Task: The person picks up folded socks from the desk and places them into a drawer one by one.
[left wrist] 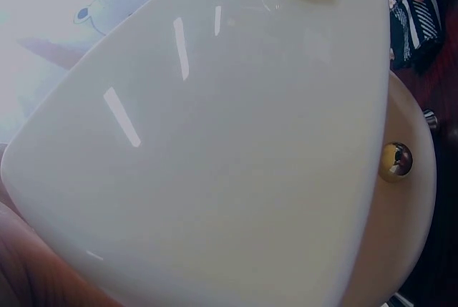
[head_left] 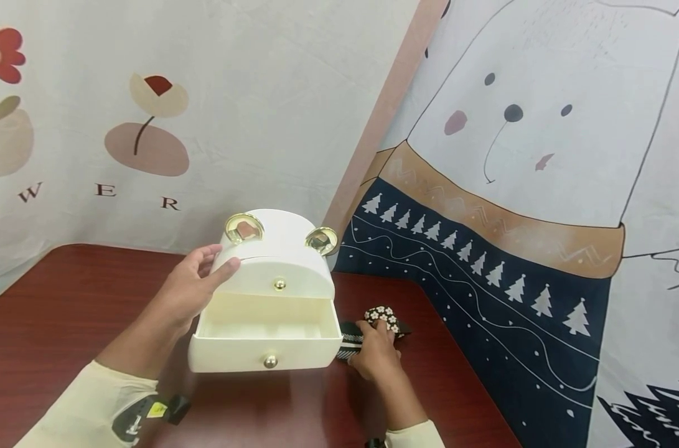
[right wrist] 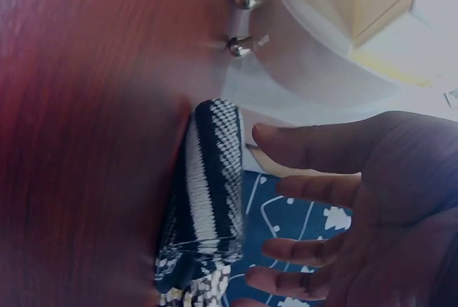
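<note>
A white chest of drawers (head_left: 283, 274) with gold knobs and two round gold-rimmed ears stands on the table, its lower drawer (head_left: 266, 358) pulled out and bare inside. My left hand (head_left: 190, 283) rests against its left side, with the thumb over the upper front edge; in the left wrist view the chest hides most of the fingers. To the right of the chest, my right hand (head_left: 378, 351) is at a rolled black-and-white striped knit piece (right wrist: 207, 178), perhaps a sock. Its fingers are spread beside the roll in the right wrist view. A black flower-patterned cloth item (head_left: 383, 316) lies just beyond the hand.
The dark red table (head_left: 93, 298) ends at a right edge close to the right hand. Behind it hang a pale cloth with flowers and letters (head_left: 261, 112) and a bear-print cloth (head_left: 513, 249). A dark band (head_left: 149, 414) is around the left wrist.
</note>
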The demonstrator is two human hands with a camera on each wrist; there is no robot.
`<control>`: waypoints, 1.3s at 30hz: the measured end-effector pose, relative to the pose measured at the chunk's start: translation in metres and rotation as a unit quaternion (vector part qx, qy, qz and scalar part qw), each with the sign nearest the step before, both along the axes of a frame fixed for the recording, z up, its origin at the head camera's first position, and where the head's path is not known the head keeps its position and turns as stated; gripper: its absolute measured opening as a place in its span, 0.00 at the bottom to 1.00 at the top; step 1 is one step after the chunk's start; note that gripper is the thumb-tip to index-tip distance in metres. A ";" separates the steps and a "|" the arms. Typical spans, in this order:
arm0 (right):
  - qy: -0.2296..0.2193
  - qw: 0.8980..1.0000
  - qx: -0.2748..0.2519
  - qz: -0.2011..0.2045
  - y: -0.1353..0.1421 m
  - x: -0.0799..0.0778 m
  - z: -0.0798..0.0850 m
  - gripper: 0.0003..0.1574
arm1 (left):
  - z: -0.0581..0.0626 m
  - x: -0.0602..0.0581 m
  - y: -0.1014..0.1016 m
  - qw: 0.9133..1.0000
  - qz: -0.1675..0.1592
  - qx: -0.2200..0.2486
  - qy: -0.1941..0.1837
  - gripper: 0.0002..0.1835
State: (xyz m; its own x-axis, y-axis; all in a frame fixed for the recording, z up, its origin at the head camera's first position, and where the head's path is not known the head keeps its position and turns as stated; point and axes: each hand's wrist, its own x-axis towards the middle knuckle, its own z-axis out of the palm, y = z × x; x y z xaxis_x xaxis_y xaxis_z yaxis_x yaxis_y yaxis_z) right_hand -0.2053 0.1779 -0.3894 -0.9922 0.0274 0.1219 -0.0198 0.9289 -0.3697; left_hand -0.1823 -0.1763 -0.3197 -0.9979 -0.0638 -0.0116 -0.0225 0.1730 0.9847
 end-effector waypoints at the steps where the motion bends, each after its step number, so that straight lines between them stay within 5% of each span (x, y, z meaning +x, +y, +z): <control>1: -0.006 1.000 -0.003 0.001 0.001 -0.001 -0.001 0.49 | 0.000 0.000 0.000 1.000 0.000 0.000 0.000 0.51; 12: -0.025 0.999 -0.010 0.020 0.014 -0.023 -0.016 0.58 | 0.001 0.000 0.000 1.000 0.000 0.004 0.001 0.51; 39: -0.067 0.993 -0.072 0.066 0.025 -0.028 -0.018 0.34 | 0.001 0.001 -0.001 1.000 -0.001 0.007 -0.001 0.52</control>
State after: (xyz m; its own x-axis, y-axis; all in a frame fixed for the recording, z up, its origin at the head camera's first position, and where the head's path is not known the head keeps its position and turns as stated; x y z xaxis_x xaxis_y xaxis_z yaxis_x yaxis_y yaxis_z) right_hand -0.2333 0.2032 -0.4070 -0.9954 -0.0954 -0.0068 -0.0789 0.8589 -0.5061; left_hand -0.1809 -0.1770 -0.3189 -0.9980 -0.0617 -0.0136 -0.0233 0.1596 0.9869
